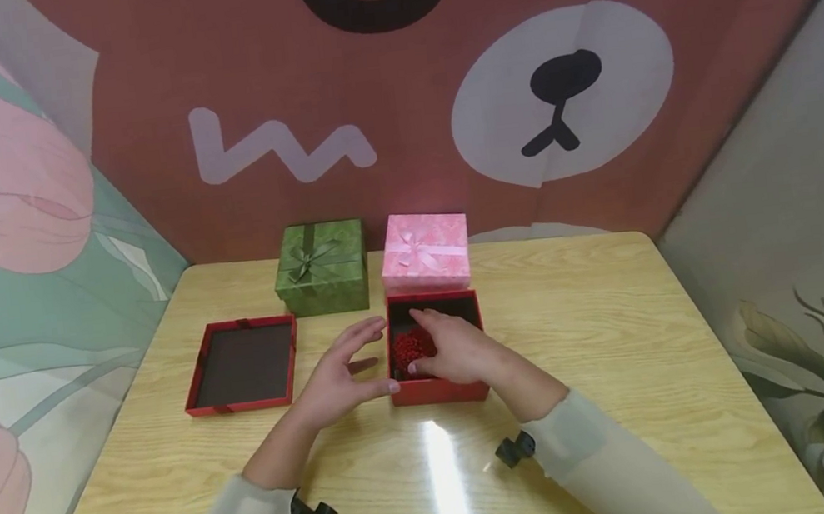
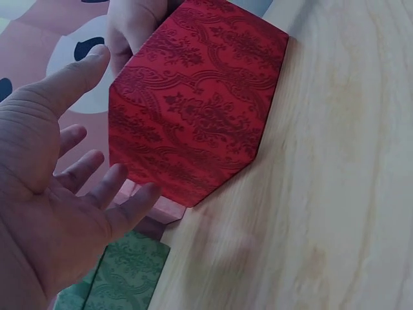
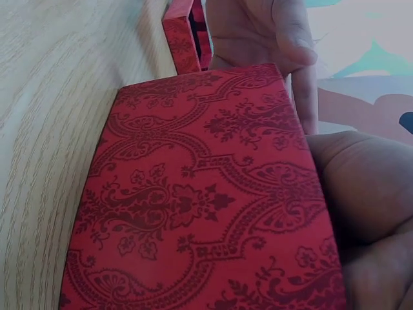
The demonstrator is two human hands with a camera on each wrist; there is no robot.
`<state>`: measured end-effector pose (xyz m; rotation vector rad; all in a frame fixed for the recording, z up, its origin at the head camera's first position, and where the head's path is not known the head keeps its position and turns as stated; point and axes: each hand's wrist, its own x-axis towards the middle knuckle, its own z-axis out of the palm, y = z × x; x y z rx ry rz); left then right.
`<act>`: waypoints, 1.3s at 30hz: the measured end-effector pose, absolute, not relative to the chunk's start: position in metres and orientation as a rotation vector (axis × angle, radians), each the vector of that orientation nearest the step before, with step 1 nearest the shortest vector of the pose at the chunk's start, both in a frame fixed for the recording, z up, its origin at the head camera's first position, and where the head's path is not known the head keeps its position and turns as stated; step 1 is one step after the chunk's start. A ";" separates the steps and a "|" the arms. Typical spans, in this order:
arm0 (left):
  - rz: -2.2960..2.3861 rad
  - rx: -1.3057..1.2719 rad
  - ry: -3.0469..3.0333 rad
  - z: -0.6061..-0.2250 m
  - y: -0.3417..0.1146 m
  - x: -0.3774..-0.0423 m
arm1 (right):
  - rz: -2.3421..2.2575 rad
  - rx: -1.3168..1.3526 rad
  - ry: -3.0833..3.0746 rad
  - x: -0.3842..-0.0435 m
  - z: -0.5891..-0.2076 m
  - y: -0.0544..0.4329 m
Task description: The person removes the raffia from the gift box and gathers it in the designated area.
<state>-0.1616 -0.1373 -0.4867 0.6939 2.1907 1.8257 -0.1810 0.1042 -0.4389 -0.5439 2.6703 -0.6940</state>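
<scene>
My right hand (image 1: 459, 348) reaches over the near right corner of an open red patterned box (image 1: 441, 390). Its thumb and forefinger lie to either side of a dark red, rough-textured ball-like thing (image 1: 410, 348) inside; whether they grip it I cannot tell. In the right wrist view the box wall (image 3: 193, 194) hides the fingertips. My left hand (image 1: 338, 378) is by the box's left side, fingers spread and holding nothing. The left wrist view shows this hand (image 2: 71, 168) palm towards the box, fingers loosely bent.
The red lid (image 1: 242, 365) lies inside up on the table, left of the box. Behind stand a green gift box (image 1: 322, 266) and a pink gift box (image 1: 424, 251), both with ribbon bows. The pink one is directly behind the red box. A patterned wall (image 1: 396, 108) borders the table's far edge.
</scene>
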 end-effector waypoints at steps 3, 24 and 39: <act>1.820 0.673 2.183 -0.490 -0.136 -0.162 | -0.669 -0.530 2.657 -0.184 -0.441 0.101; 1.941 0.639 2.055 -0.499 -0.129 -0.164 | -0.719 -0.713 2.562 -0.200 -0.458 0.086; 1.892 0.651 2.067 -0.498 -0.131 -0.167 | -0.643 -0.749 2.548 -0.203 -0.456 0.087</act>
